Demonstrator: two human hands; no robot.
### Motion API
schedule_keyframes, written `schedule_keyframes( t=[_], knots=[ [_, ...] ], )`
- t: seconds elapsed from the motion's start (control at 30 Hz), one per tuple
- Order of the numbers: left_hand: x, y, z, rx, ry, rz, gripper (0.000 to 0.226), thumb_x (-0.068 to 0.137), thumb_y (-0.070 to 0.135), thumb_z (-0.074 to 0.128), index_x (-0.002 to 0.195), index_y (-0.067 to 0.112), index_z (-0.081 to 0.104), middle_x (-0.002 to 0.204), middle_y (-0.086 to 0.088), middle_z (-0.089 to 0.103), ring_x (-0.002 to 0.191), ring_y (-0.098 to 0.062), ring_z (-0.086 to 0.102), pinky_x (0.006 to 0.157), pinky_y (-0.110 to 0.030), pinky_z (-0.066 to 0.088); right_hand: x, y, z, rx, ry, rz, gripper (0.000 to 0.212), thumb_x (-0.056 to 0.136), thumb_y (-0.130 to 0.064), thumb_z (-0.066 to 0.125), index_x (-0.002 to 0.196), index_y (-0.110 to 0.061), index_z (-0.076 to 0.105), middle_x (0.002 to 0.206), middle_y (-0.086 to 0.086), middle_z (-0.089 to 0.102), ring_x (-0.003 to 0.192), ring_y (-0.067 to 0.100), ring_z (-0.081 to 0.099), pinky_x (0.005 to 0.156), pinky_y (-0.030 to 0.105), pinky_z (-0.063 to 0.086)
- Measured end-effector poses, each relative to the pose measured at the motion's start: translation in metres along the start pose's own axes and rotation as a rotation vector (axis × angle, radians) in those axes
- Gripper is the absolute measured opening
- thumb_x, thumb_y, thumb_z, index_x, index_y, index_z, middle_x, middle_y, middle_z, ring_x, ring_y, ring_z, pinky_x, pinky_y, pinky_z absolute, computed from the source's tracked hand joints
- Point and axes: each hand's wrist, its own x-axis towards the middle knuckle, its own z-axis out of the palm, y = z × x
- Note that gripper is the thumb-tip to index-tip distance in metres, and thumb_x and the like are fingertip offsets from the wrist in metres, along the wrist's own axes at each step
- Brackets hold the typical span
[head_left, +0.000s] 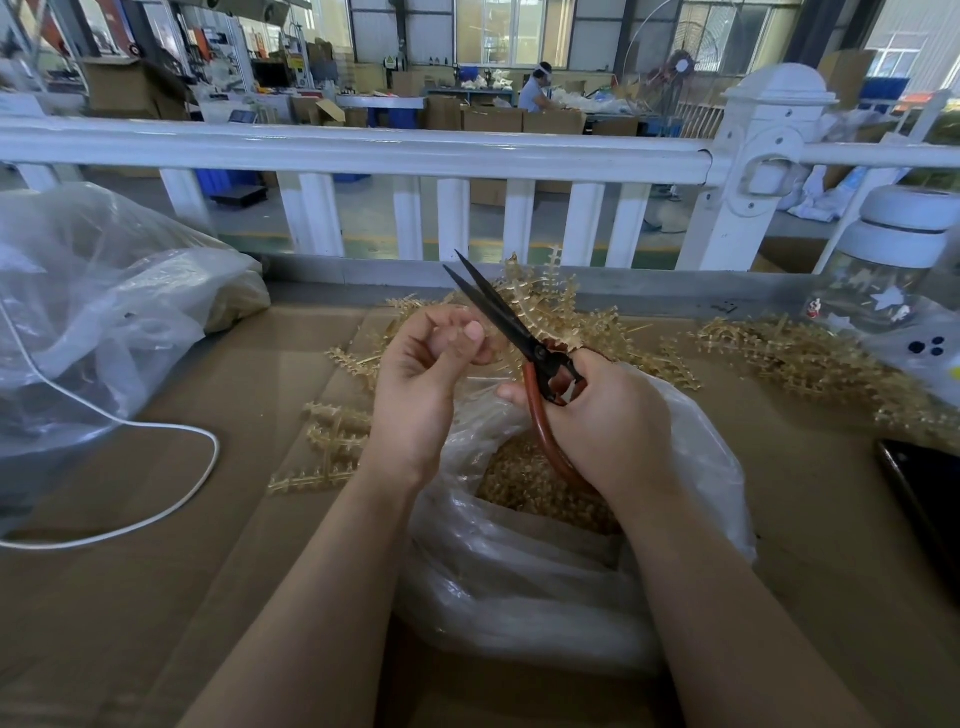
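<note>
Amber plastic sprues (563, 306), brittle-looking and feather-light, lie heaped on the cardboard-covered tabletop (208, 519) as I trim them at a factory railing. My left grip (426, 364) is closed at the fingertips, thumb pinching a small sprue piece (496, 349) that is mostly hidden behind my fingers. My right grip (608, 415) is clamped around the red handles of the black-bladed scissors (519, 332), whose blades stand apart and point up and away, just beside the pinched piece and to its right. By my judgement the piece is stiff but thin, likely to snap or spring off if squeezed hard, so it is best held by its central stem, close to the cut line and clear of the side teeth. Both grips hang over the open clear plastic bag (701, 457), where cut bits (519, 483) have collected, directly beneath the scissors' handles.
</note>
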Motion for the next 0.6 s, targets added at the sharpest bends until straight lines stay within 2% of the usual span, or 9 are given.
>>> schedule_keyframes(
  t=[0.07,0.17,0.33,0.43,0.5,0.6],
  knots=[
    [0.0007,-0.0006,-0.0001,0.022,0.006,-0.001,0.006,0.092,0.007,0.06,0.097,0.003,0.061,0.084,-0.007,0.071,0.08,-0.017,0.065,0.08,-0.028,0.052,0.0002,0.0001,0.0003,-0.005,0.003,0.029,0.066,0.066,-0.094,0.04,0.07,-0.03,0.055,0.057,-0.017,0.054,0.053,-0.005,0.049,0.047,0.015,0.028],
    [0.0003,-0.0015,-0.0002,0.057,0.002,0.009,0.005,0.093,0.003,0.06,0.094,0.006,0.064,0.085,-0.003,0.073,0.082,-0.016,0.067,0.08,-0.027,0.053,0.0005,0.0002,0.0006,0.005,0.009,0.041,0.061,0.066,-0.094,0.04,0.068,-0.034,0.049,0.057,-0.019,0.051,0.054,-0.006,0.048,0.047,0.016,0.028],
    [0.0004,-0.0025,-0.0017,0.055,0.03,-0.008,0.007,0.093,0.002,0.061,0.094,0.005,0.067,0.084,-0.002,0.072,0.079,-0.014,0.065,0.077,-0.025,0.052,0.0004,0.0012,0.0003,-0.013,0.006,0.012,0.063,0.07,-0.09,0.046,0.075,-0.029,0.056,0.062,-0.021,0.053,0.059,-0.008,0.049,0.05,0.015,0.032],
    [0.0005,-0.0016,-0.001,0.042,0.063,0.003,0.008,0.091,0.003,0.064,0.094,0.007,0.069,0.09,-0.003,0.073,0.085,-0.016,0.066,0.08,-0.025,0.053,-0.0003,0.0002,-0.0007,-0.007,0.002,0.003,0.063,0.071,-0.089,0.046,0.076,-0.027,0.055,0.063,-0.022,0.051,0.06,-0.008,0.047,0.051,0.014,0.031],
    [0.0002,-0.0012,-0.0017,0.031,0.103,-0.003,0.008,0.088,0.005,0.067,0.093,0.01,0.071,0.093,0.002,0.074,0.09,-0.009,0.067,0.079,-0.02,0.052,-0.0007,-0.0007,-0.0016,0.016,0.022,0.028,0.062,0.071,-0.089,0.047,0.075,-0.028,0.054,0.062,-0.02,0.052,0.059,-0.007,0.048,0.051,0.015,0.029],
    [0.0006,-0.0006,-0.0042,0.028,0.162,-0.066,0.012,0.08,0.018,0.073,0.091,0.015,0.073,0.09,0.008,0.073,0.08,0.001,0.064,0.068,-0.017,0.049,-0.0004,-0.0012,-0.0019,0.07,0.026,0.072,0.062,0.072,-0.09,0.047,0.073,-0.028,0.052,0.061,-0.014,0.056,0.057,-0.002,0.052,0.05,0.017,0.031]
  ],
)
